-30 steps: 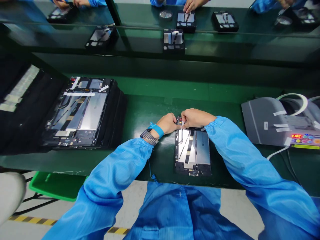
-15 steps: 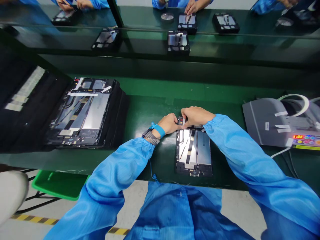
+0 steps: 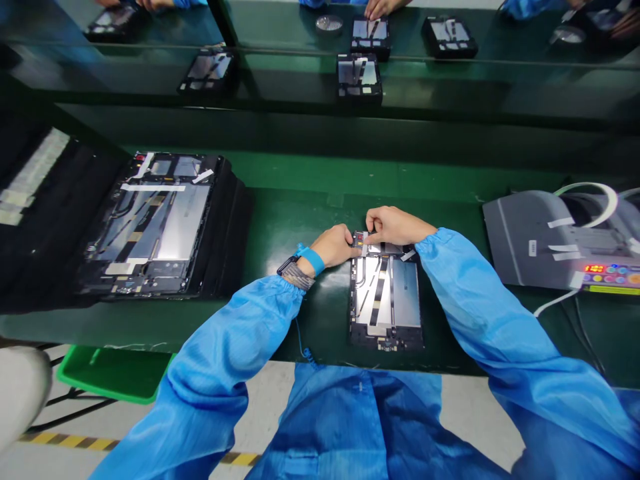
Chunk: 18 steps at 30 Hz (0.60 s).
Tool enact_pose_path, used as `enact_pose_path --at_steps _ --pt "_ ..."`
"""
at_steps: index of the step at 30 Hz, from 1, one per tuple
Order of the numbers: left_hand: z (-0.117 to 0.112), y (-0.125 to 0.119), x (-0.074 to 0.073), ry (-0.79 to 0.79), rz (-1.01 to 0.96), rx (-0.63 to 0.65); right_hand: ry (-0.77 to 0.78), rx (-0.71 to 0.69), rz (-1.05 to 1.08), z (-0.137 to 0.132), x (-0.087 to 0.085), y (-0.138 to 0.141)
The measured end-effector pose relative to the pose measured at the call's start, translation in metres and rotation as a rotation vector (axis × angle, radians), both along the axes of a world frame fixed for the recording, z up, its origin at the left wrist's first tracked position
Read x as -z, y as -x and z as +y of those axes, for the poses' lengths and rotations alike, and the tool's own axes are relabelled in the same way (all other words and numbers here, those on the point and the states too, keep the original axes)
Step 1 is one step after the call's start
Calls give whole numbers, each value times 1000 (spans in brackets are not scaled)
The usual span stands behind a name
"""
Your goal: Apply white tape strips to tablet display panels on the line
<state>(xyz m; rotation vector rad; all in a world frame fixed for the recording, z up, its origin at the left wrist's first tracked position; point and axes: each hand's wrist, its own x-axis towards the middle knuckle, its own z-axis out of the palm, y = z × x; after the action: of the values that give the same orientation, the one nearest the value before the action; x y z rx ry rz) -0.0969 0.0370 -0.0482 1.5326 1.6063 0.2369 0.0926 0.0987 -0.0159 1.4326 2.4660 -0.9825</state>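
Observation:
An opened tablet lies flat on the green bench in front of me, with its battery plates and black flex cables exposed. A short white tape strip runs along its top left corner. At the tablet's upper left edge, my left hand is curled, a fingertip against the strip's lower end; whatever it grips is hidden. My right hand reaches over the top edge, thumb and finger closed on the strip. Another white tape piece shows near my right cuff.
Stacked open tablets stand to the left, beside a darker stack. A grey tape dispenser with a lit panel is at right. Beyond the raised rail, a co-worker's hand touches a tablet stack. A green bin sits below.
My right hand has lifted slightly and shifted right, uncovering more of the white strip and the tablet's top. My left hand stays by the tablet's left edge. The view has shifted slightly.

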Motion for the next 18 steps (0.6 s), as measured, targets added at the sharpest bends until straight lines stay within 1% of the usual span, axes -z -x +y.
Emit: enact_pose_path --at_steps 5,9,14,16,18 --pt "0 1 1 -2 -26 17 16 27 -25 4 0 1" --pt "-1 -2 -1 -49 76 23 -23 12 -51 2 2 0" --pt "-5 -6 -3 -67 141 25 -156 31 -93 -7 5 1" --pt "-8 -6 -3 -89 149 19 -242 78 -84 -17 2 -1" --pt "-11 -6 -3 -121 133 4 -345 165 -24 -34 -4 -5"
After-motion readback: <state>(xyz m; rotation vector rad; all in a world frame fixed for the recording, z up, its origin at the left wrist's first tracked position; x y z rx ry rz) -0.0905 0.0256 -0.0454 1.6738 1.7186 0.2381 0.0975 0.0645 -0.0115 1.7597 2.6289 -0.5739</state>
